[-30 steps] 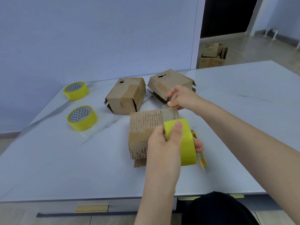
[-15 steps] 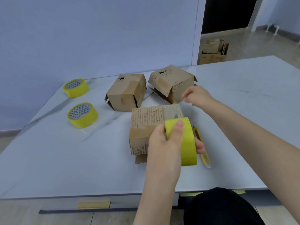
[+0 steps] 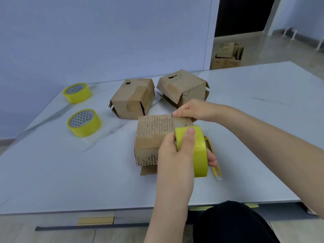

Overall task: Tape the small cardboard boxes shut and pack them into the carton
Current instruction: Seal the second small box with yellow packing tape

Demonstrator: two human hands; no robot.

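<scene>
Left hand [image 3: 173, 155] grips a yellow tape roll [image 3: 199, 151] on edge, thumb laid over the outer band and fingers curled round the far side; the roll stands at the right end of the nearest box [image 3: 154, 132], over its top near corner. Right hand [image 3: 194, 110] closes on the far top edge of that same box, thumb flat along the rim and fingers curled behind it; whether a tape end lies under the thumb cannot be told. This box sits on the counter [image 3: 70, 172] in front of the person, its top skin torn down to the ribbed corrugation, one flap poking out beneath its near side. A yellow utility knife [image 3: 216, 170] lies on the counter just right of the box, partly hidden by the roll and the fingers. Behind stand a second box [image 3: 133, 99] and a third box [image 3: 182, 88], side by side, both with small ragged holes on top and loose flaps; two spare rolls lie flat to the left, one nearer [image 3: 84, 122], one farther back [image 3: 77, 92]. An open carton [image 3: 228, 57] sits on the floor beyond the counter.
</scene>
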